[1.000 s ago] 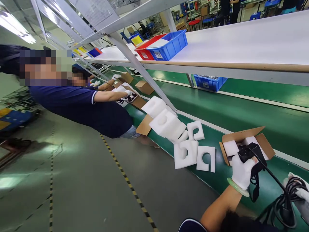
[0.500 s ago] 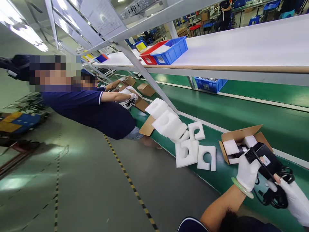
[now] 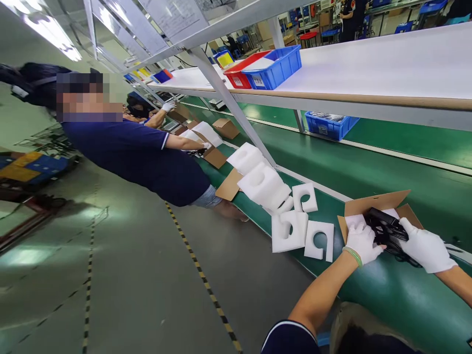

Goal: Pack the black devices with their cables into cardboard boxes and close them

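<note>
A black power adapter (image 3: 379, 219) with its bundled black cable (image 3: 400, 248) is tilted over the opening of a small cardboard box (image 3: 379, 200). My left hand (image 3: 363, 243), white-gloved with bare fingertips, is at the box's near left side, its fingers closed against the adapter and cable bundle. From the right, my gloved right hand (image 3: 427, 246) grips the cable bundle beside the adapter. White foam (image 3: 354, 221) shows inside the box by my left fingers. The adapter and both hands hide most of the box's inside.
White foam pieces with round cutouts (image 3: 289, 231) lie left of the box on the green bench (image 3: 398, 300). A co-worker (image 3: 143, 162) stands farther left, handling black cables at another box. Overhead, a white shelf (image 3: 368, 69) carries a blue bin (image 3: 273, 69).
Both hands have brought the adapter and its cable from in front of the box to over its opening. The black item and foam inside are now mostly covered. The view has shifted slightly.
</note>
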`<control>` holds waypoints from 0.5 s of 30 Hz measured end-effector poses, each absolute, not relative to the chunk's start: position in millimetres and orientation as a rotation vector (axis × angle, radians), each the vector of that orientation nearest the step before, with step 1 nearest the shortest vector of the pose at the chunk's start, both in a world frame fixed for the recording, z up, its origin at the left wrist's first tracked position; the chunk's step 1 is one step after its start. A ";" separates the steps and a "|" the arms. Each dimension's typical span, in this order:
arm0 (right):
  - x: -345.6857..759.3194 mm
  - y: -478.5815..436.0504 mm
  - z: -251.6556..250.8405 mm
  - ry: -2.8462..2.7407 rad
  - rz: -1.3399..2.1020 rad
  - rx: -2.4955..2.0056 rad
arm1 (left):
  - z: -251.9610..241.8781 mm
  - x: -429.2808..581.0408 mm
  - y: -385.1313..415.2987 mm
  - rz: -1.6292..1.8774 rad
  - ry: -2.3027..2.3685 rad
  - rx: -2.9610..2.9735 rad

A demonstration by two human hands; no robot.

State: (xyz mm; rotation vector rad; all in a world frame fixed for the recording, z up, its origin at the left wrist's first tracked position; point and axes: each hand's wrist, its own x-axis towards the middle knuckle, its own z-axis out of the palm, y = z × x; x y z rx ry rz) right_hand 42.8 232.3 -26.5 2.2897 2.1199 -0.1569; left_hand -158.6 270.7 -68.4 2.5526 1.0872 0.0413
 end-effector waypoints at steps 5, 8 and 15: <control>42.6 248.1 -39.8 2.272 0.346 1.820 | -76.2 -172.8 273.9 0.038 1.071 2.639; 31.5 261.8 -40.5 2.303 0.417 1.680 | -78.8 -175.8 275.3 0.029 1.073 2.651; -6.9 275.6 -40.6 2.226 0.257 1.757 | -79.3 -185.0 276.0 0.142 1.037 2.601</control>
